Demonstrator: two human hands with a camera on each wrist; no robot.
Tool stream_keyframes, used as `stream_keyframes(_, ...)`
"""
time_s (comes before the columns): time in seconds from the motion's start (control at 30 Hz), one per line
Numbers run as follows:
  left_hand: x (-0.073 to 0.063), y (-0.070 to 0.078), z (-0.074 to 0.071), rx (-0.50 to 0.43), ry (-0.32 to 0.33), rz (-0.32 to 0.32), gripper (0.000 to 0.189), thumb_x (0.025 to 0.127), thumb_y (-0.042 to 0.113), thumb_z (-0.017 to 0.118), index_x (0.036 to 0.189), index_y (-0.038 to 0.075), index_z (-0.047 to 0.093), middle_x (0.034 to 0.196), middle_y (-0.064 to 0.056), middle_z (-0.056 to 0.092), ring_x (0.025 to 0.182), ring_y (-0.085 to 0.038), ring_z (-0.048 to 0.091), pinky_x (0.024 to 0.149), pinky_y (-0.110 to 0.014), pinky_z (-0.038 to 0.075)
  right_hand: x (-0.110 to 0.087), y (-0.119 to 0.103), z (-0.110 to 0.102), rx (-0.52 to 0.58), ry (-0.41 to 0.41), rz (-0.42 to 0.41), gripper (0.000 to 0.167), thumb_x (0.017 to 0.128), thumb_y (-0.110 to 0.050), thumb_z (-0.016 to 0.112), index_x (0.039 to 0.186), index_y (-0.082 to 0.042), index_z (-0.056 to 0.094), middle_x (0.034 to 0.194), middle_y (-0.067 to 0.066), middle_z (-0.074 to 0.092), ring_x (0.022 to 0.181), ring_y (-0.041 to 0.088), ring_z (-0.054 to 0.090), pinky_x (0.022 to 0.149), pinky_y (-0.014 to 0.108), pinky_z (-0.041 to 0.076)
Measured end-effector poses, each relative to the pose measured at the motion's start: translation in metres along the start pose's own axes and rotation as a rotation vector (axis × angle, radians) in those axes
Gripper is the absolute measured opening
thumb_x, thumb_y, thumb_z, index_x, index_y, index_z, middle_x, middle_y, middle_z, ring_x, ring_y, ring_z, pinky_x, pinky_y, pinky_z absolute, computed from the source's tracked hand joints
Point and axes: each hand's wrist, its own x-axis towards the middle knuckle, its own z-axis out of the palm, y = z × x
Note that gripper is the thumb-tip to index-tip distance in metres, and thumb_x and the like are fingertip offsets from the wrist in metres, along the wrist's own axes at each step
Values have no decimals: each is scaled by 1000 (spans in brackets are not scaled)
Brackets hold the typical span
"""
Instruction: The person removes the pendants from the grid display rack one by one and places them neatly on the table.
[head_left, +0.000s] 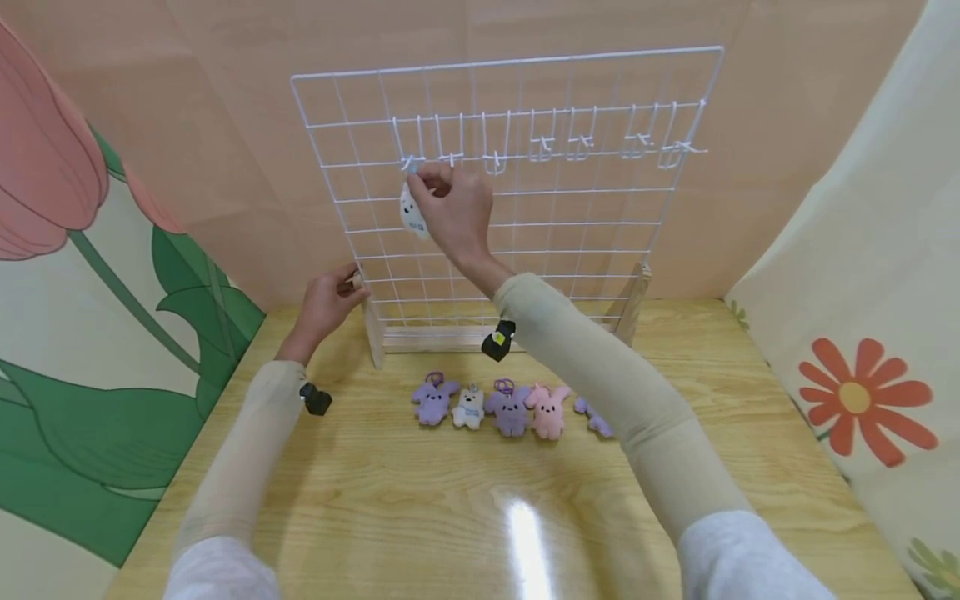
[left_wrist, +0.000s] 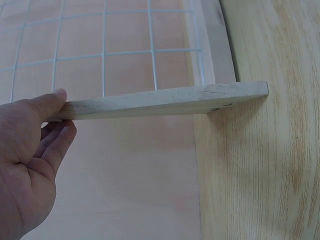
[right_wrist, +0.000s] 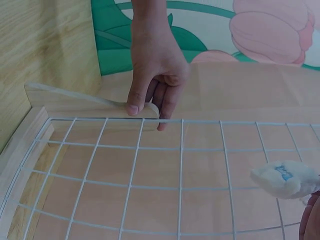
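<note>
My left hand [head_left: 327, 307] pinches the top of the wooden side post [left_wrist: 165, 102] of the rack, thumb on one face and fingers on the other. Up at the leftmost hook [head_left: 409, 160] of the white wire grid [head_left: 517, 223], my right hand [head_left: 459, 210] pinches the top of a white plush keychain [head_left: 412, 212]. The plush hangs below my fingertips, its face and blue marking showing. In the right wrist view the white plush [right_wrist: 284, 179] appears at the right edge, with only a bit of the hand beside it.
Several plush keychains lie in a row on the wooden table before the rack: purple [head_left: 432, 402], white [head_left: 468, 408], another purple [head_left: 510, 412], pink [head_left: 549, 412], and one partly behind the right sleeve [head_left: 600, 358]. More white hooks [head_left: 580, 147] line the grid's upper part.
</note>
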Motion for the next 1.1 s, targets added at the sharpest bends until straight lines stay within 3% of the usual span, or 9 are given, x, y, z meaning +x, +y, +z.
stream_keyframes(0.5,-2,0,1,-1,10,21,56,98,11,71,147,-7,49,136,-30,60,118,-42,66,96,-49,58,-25,-16,-8,100,-29,-18,17,95,-20,75,99,-4,78,89,6,76,71,10,66,62,20,59)
stream_keyframes(0.8,-1,1,1,19,9,16,57,98,12,71,146,-9,49,136,-30,60,117,-43,66,96,-49,59,-36,-17,-13,101,-42,-135,14,94,-16,76,98,-3,78,90,7,77,71,9,66,61,21,59)
stream_keyframes(1.1,1,0,0,32,12,15,56,98,11,71,145,-10,49,137,-30,59,116,-43,67,96,-49,58,-53,-9,-21,94,-150,-79,18,94,-20,76,100,-3,79,90,6,77,74,12,67,64,21,59)
